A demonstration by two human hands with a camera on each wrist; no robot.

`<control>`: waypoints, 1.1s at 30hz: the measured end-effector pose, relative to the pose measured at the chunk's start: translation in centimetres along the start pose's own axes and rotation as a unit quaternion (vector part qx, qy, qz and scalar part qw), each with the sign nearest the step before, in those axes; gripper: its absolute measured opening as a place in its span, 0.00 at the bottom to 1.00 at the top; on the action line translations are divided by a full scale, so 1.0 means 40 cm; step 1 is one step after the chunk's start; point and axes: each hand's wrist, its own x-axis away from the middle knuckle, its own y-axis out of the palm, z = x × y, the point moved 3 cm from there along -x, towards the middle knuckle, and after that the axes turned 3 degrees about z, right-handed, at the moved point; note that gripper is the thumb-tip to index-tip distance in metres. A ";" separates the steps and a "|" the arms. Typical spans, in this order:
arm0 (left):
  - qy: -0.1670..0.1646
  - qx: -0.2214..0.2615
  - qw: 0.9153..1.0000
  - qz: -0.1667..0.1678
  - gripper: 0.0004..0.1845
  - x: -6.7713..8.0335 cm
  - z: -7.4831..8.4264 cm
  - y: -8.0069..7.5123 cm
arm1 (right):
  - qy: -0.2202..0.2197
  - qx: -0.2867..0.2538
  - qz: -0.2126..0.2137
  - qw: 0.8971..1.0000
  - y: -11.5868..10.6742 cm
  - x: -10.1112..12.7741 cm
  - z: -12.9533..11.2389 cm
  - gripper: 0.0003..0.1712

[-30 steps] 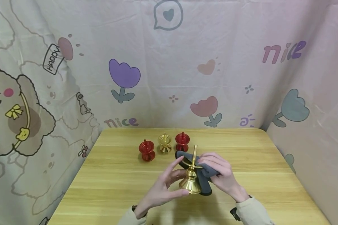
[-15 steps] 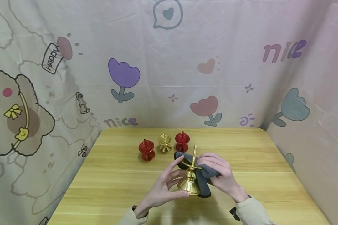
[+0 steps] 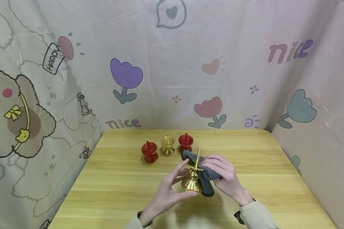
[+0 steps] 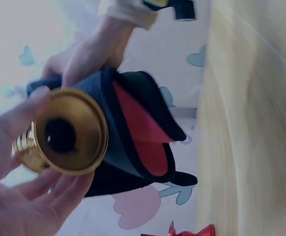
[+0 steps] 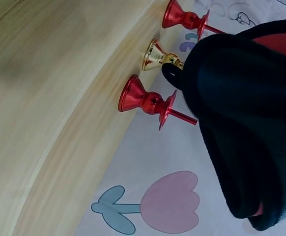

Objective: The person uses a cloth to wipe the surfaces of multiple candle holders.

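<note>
A wooden table (image 3: 117, 190) stands in front of a pink curtain (image 3: 218, 47) with tulips, a bear and the word "nice" on it. Above the middle of the table, a bit toward the near edge, two hands hold a gold candle holder (image 3: 192, 183) up in the air. The left hand (image 3: 167, 194) grips its round base, with the thumb underneath and the fingers curled along the side. In the left wrist view you look straight into the hollow bottom of the base. The right hand (image 3: 222, 176) pinches a dark gray cloth (image 3: 207, 186) and presses it against the holder's right side, by the thin plate and the tall pin on top. The cloth hangs down beside the base, and its inside is red. Near the far edge of the table three small holders stand in a row, well apart from the hands: a red one (image 3: 149, 152) on the left, a small gold one (image 3: 168, 145) in the middle, and another red one (image 3: 185, 143) on the right. A pale sleeve (image 3: 258, 216) covers the right wrist.
</note>
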 end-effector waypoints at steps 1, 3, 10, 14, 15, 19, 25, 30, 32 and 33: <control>-0.013 0.027 1.000 -0.009 0.49 0.000 -0.003 -0.004 | 0.002 -0.007 0.002 1.000 0.000 -0.001 0.000 0.11; -0.029 0.079 0.996 -0.028 0.49 0.000 -0.011 -0.012 | 0.005 -0.024 0.004 1.000 -0.001 -0.003 0.002 0.11; -0.050 0.132 0.987 -0.083 0.50 0.004 -0.027 -0.012 | 0.019 -0.040 0.000 0.999 -0.002 -0.001 0.008 0.11; -0.065 0.021 0.996 -0.061 0.57 0.001 -0.013 0.007 | 0.020 -0.002 -0.003 1.000 0.000 0.008 0.007 0.13; -0.067 0.001 0.997 -0.049 0.58 0.000 -0.009 0.010 | 0.020 0.006 -0.004 1.000 0.001 0.010 0.007 0.13; -0.076 -0.018 0.997 0.001 0.54 -0.002 -0.006 0.015 | 0.036 0.014 0.000 0.999 0.004 0.017 0.007 0.12; -0.126 0.035 0.990 0.050 0.53 0.000 -0.018 0.000 | 0.097 0.031 0.026 0.994 -0.011 0.032 0.023 0.15; -0.157 0.056 0.983 0.077 0.54 -0.004 -0.023 -0.014 | 0.112 0.022 0.029 0.993 -0.020 0.046 0.030 0.16; -0.157 0.057 0.982 0.083 0.54 -0.007 -0.022 -0.016 | 0.101 0.007 0.022 0.995 -0.015 0.048 0.028 0.14; -0.158 0.057 0.982 0.084 0.54 -0.008 -0.021 -0.016 | 0.094 -0.004 0.019 0.995 -0.011 0.048 0.026 0.13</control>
